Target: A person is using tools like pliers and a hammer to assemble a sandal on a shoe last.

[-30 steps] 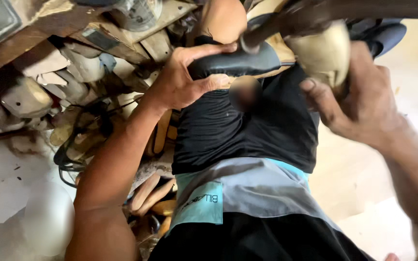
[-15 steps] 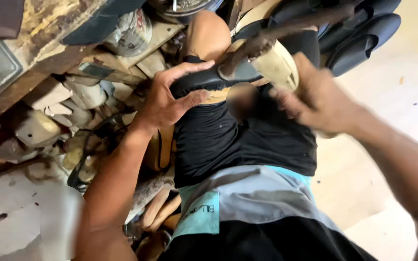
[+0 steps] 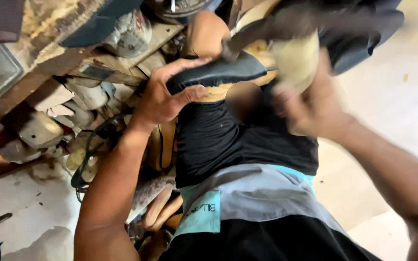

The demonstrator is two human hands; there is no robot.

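Left hand [image 3: 163,99] grips the black shoe sole [image 3: 218,72] at upper centre, thumb underneath. Right hand [image 3: 315,104], blurred at centre right, clasps the cream shoe upper [image 3: 296,60]. A round printed tin [image 3: 131,34] lies upper left; a turquoise patch [image 3: 201,215] marks the shorts below.

Pale wooden shoe lasts [image 3: 49,128] crowd under my scarred wooden workbench [image 3: 49,29]; a round tin [image 3: 129,34] sits just beside its edge, a black cord [image 3: 90,154] loops below the lasts.

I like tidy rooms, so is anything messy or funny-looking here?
Yes. Left of the left hand, pale shoe forms lie heaped every which way with a tangled black cord under a scuffed wooden bench. The right hand is blurred, so its grip is unclear.
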